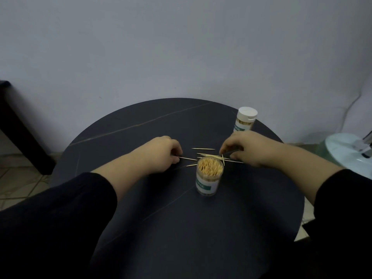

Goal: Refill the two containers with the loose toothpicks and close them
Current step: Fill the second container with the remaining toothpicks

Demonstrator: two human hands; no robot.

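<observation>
An open clear container packed with toothpicks stands upright in the middle of the round dark table. A second container with its white lid on stands at the far right of the table. Several loose toothpicks lie scattered just behind the open container. My left hand rests on the table left of them, fingers curled and pinching the end of a toothpick. My right hand is to their right, fingers curled down and pinching toothpicks at the pile's edge.
A grey wall rises right behind the table. A dark piece of furniture stands at the left over a tiled floor. At the right edge sits a white round object with metal parts.
</observation>
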